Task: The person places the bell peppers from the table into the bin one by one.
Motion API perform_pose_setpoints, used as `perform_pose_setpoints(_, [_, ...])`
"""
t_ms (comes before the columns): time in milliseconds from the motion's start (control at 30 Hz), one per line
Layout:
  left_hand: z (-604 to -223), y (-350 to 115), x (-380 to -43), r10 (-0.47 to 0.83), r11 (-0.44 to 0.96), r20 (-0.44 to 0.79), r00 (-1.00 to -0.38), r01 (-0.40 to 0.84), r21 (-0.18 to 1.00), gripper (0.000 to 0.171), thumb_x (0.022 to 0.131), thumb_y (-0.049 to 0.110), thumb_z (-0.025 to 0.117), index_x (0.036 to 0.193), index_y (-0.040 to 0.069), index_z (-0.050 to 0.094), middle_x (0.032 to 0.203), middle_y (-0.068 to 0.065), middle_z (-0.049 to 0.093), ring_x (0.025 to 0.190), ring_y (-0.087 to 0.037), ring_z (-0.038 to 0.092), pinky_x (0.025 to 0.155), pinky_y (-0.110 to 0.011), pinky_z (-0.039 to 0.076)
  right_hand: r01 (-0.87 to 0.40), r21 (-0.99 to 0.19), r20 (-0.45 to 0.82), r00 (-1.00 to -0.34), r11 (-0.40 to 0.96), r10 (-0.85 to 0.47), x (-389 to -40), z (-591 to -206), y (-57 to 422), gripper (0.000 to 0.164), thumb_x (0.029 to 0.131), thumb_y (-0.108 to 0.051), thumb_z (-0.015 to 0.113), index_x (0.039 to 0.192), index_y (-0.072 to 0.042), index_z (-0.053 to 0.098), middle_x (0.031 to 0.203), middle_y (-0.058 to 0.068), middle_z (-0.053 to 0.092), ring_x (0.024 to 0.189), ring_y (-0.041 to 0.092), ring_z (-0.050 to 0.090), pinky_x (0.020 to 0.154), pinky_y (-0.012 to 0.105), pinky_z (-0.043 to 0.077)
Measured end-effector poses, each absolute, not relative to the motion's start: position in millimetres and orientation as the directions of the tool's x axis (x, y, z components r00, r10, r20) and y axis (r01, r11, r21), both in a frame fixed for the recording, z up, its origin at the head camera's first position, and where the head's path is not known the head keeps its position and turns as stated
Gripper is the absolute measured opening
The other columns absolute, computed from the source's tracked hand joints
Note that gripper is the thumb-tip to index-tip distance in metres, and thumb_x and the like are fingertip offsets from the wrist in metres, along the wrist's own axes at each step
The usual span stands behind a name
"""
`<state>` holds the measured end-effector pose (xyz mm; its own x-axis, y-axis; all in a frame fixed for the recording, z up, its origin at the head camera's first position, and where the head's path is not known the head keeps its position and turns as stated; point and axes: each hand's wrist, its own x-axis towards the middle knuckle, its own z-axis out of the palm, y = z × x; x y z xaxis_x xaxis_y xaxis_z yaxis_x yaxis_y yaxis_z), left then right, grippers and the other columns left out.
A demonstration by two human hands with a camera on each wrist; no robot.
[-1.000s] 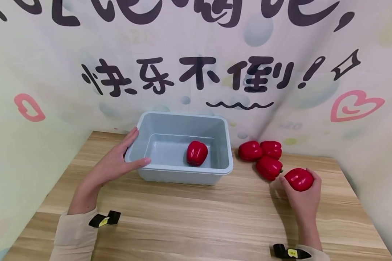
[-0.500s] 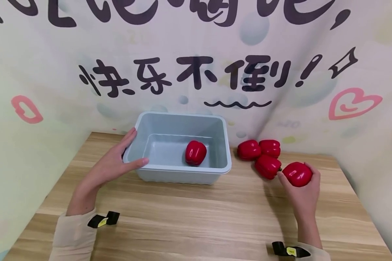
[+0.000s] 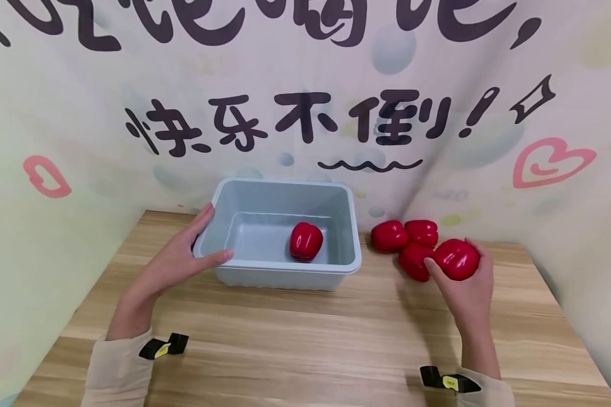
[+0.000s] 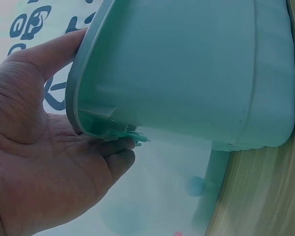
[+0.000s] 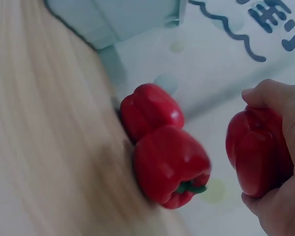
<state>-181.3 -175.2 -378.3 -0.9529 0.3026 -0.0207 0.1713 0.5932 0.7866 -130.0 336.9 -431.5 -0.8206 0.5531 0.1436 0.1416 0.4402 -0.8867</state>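
Note:
My right hand [image 3: 469, 299] grips a red bell pepper [image 3: 456, 260], thumb on one side and fingers on the other. In the right wrist view this bell pepper [image 5: 258, 155] is up off the table, apart from the others. A light blue plastic bin [image 3: 280, 279] stands against the back wall with one red bell pepper [image 3: 306, 242] lying inside, right of its middle. My left hand [image 3: 178, 254] holds the bin's left end, thumb over the front rim. The left wrist view has the fingertips [image 4: 119, 160] tucked beneath the rim.
Right of the bin, three red bell peppers lie close together: one at left [image 3: 389, 236], one behind [image 3: 421, 232], and a nearer one [image 3: 413, 263] partly covered by my right hand. A printed cloth [image 3: 265, 68] hangs behind the wooden table [image 3: 295, 339].
My right hand has lifted the bell pepper and carried it left and away from me, so it now overlaps the nearest pepper in the head view. The left hand stays on the bin.

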Motion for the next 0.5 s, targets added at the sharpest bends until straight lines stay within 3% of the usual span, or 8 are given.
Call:
perform_pose_setpoints(200, [-381, -174, -183, 0.304, 0.600, -0.014, -0.953, 0.180, 0.780, 0.108, 0.093, 0.043, 0.079, 0.172, 0.020, 0.008, 0.181, -0.003, 0.004, 0.161, -0.044, 0.023, 0.122, -0.069, 0.033, 0.140, -0.884, 0.120, -0.854, 0.446, 0.506, -128, -417, 330, 0.093, 0.087, -0.027, 0.087, 0.162, -0.031, 0.033, 0.161, 0.001, 0.044, 0.143, 0.022, 0.043, 0.081, 0.009, 0.048])
perform_pose_setpoints(500, [-380, -174, -181, 0.295, 0.625, -0.014, -0.955, 0.182, 0.759, 0.108, 0.094, 0.045, 0.078, 0.172, 0.019, 0.009, 0.181, -0.003, 0.004, 0.161, -0.046, 0.023, 0.122, -0.070, 0.032, 0.066, -0.897, 0.144, -0.891, 0.437, 0.430, -137, -411, 299, 0.092, 0.085, -0.030, 0.089, 0.160, -0.028, 0.036, 0.159, -0.003, 0.046, 0.143, 0.020, 0.045, 0.095, 0.029, 0.054])
